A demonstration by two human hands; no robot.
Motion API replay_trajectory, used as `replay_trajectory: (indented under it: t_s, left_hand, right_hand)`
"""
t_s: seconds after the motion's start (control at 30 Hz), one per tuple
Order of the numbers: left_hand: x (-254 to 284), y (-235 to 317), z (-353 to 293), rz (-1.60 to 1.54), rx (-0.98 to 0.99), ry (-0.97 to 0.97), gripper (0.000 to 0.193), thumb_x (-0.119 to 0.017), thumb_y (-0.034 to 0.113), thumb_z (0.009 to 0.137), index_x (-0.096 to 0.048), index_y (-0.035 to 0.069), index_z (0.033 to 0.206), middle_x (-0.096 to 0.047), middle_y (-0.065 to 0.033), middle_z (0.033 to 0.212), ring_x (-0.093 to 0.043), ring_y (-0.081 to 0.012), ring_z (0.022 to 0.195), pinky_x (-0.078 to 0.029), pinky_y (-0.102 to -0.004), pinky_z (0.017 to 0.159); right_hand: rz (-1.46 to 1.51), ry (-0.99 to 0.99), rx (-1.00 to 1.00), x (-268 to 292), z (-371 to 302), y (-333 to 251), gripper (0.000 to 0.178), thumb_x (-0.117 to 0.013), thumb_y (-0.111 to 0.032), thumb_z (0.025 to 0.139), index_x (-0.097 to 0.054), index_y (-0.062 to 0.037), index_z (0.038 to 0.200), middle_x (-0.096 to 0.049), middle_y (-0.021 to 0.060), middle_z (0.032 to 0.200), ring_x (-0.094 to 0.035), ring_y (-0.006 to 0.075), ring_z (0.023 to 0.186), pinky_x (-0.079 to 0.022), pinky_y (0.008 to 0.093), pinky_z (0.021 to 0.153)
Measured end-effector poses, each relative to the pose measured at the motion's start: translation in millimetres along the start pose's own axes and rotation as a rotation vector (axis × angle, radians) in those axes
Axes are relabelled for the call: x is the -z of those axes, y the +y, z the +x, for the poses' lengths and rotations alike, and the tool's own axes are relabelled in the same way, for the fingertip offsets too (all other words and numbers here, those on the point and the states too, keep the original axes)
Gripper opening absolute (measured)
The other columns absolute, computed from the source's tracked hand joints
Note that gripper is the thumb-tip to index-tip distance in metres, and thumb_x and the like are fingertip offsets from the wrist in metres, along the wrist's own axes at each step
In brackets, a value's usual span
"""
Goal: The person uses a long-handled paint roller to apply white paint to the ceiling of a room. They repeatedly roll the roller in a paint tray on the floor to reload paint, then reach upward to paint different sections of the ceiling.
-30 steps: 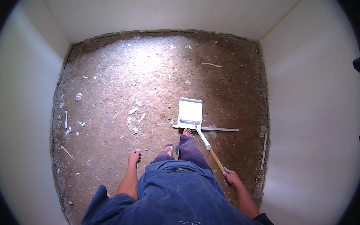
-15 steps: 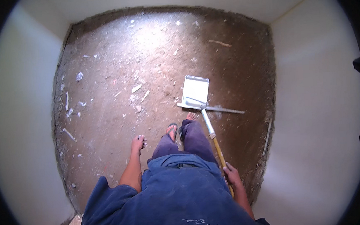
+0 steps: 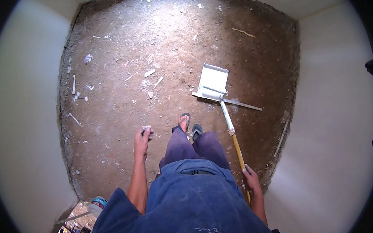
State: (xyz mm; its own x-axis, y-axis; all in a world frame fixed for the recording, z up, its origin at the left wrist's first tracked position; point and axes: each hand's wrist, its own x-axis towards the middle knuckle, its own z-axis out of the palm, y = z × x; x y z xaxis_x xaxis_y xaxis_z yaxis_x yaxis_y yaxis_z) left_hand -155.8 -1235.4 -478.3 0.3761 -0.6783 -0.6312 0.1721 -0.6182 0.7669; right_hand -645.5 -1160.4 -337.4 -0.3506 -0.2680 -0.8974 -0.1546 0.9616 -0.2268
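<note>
Right hand (image 3: 252,181), grasping the yellow-brown pole (image 3: 238,149) of a long-handled paint roller (image 3: 227,118); left hand (image 3: 142,142), fingers curled, contents, if any, cannot be told; flip-flops (image 3: 197,130), dark, worn on both feet; pale strip (image 3: 246,106), slanting along the near edge of a white paint tray (image 3: 214,74); roller head (image 3: 214,91), lying within that tray's near end; dirt floor (image 3: 120,78), littered with whitish scraps; thin brown stick (image 3: 244,32), farther off, right.

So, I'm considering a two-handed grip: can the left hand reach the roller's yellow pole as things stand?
Probably yes: nothing seems to stand between the left hand and the yellow pole, which the right hand holds.
</note>
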Motion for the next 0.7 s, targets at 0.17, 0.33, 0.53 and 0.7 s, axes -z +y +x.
replay_trajectory:
  t_s: [0.17,0.33,0.53,0.7]
  left_hand:
    - [-54,185,-114,-0.449,-0.927,-0.006,0.009,-0.066,0.017,0.098,-0.064,0.009,0.096,-0.063,-0.0062,0.081,-0.060,-0.0190,0.070,-0.050,-0.0321,0.068]
    - [-90,307,-236,-1.168,-1.283,-0.522,0.016,-0.066,0.015,0.093,-0.064,0.008,0.079,-0.069,-0.0113,0.079,-0.068,-0.0279,0.072,-0.058,-0.0449,0.067]
    - [-157,367,-272,-1.275,-1.261,-1.255,0.027,-0.056,0.034,0.105,-0.064,0.011,0.093,-0.072,-0.0121,0.095,-0.065,-0.0302,0.088,-0.053,-0.0447,0.075]
    - [-215,413,-292,-1.332,-1.331,-1.550,0.026,-0.055,0.034,0.105,-0.058,0.014,0.089,-0.072,-0.0113,0.095,-0.062,-0.0274,0.084,-0.051,-0.0415,0.077]
  right_hand:
    - [0.048,-0.023,0.002,6,8,5,0.056,-0.064,-0.029,0.102,-0.049,-0.0141,0.154,-0.054,0.0015,0.073,-0.053,0.0138,0.053,-0.045,0.0310,0.041]
    - [-0.084,-0.065,0.077,15,30,32,0.047,-0.067,-0.040,0.098,-0.062,-0.0106,0.135,-0.066,0.0094,0.074,-0.064,0.0208,0.054,-0.051,0.0372,0.046]
    - [-0.087,0.009,0.335,8,16,-6,0.045,-0.065,-0.028,0.100,-0.060,-0.0079,0.140,-0.065,0.0066,0.086,-0.059,0.0158,0.068,-0.051,0.0342,0.064]
    - [0.116,0.089,0.482,27,-5,-70,0.046,-0.065,-0.028,0.100,-0.059,-0.0074,0.141,-0.064,0.0061,0.085,-0.058,0.0153,0.067,-0.050,0.0335,0.062]
